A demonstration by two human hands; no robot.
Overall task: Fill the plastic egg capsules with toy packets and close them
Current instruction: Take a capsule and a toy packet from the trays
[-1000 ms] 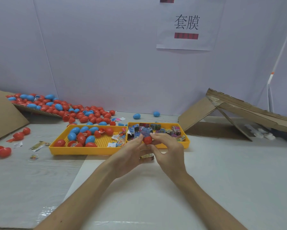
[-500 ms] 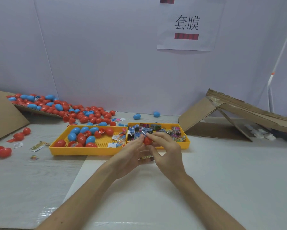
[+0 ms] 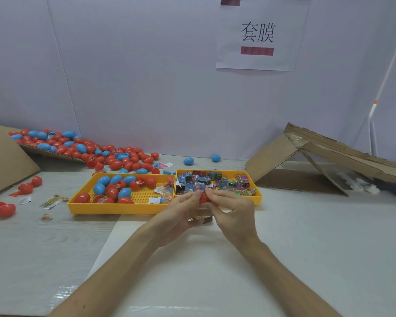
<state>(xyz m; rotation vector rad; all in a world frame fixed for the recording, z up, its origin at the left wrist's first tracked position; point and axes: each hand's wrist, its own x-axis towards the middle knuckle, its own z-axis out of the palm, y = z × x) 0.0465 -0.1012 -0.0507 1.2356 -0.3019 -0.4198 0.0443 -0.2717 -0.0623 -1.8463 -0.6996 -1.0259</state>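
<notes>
Comparing with one second ago, the two hands are a little closer together, and the red egg (image 3: 203, 198) between them shows less: only a small red part is visible between the fingertips. The packet (image 3: 201, 218) just under the hands is also more hidden now. From this I judge that the two halves are being pushed together and this egg is nearly closed. The seam is covered, so I cannot tell if it is snapped, or if a packet is inside

The left hand (image 3: 181, 213) comes from the lower left, with its fingers curled and the thumb on top, and it pinches the left side of the egg. The right hand (image 3: 234, 213) comes from the lower right with its back toward the camera. Its fingers are bent and their tips grip the right side of the egg. Both hands are above the table (image 3: 306, 236), just in front of the right tray (image 3: 257, 199), which holds the packets (image 3: 215, 181). I cannot tell if the packet under the hands lies on the table or is held by a finger

The left tray (image 3: 114, 209) holds red and blue eggs (image 3: 114, 186), and a bigger heap (image 3: 114, 156) lies near the wall, so I think much of the task remains
</notes>
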